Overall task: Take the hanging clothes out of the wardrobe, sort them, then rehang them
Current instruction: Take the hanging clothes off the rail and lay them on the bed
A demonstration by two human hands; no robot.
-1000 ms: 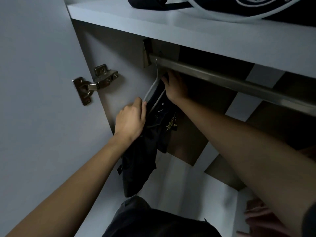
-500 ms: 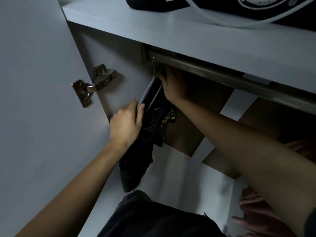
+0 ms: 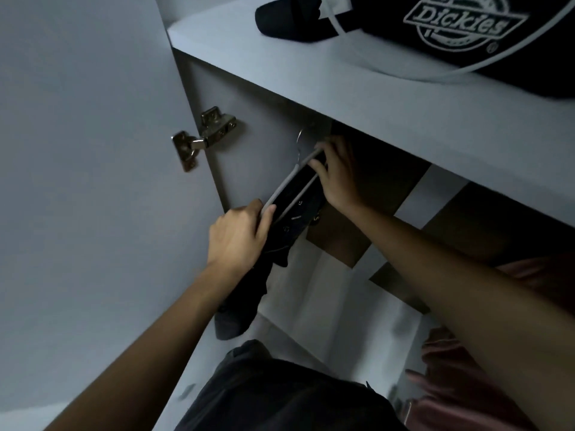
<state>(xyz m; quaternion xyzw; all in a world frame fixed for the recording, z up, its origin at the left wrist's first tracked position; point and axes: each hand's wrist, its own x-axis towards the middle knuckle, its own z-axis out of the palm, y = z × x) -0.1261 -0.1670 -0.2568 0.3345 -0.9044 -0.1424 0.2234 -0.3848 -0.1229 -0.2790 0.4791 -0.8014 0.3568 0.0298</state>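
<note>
A dark garment hangs on a white hanger at the far left of the wardrobe, close to the side wall. My left hand grips the hanger's near end together with the cloth. My right hand holds the hanger's far end, up under the shelf. The hanger's metal hook shows just below the shelf. The hanging rail is hidden behind the shelf edge. The garment's lower part droops down past my left wrist.
A white shelf runs above, carrying a dark Dickies bag. The open wardrobe door stands on the left with a metal hinge. Pink cloth lies at the lower right, dark cloth at the bottom.
The view has tilted upward, so the rail has dropped out of sight behind the shelf. Both hands keep hold of the hanger, and my right hand has shifted onto its far end.
</note>
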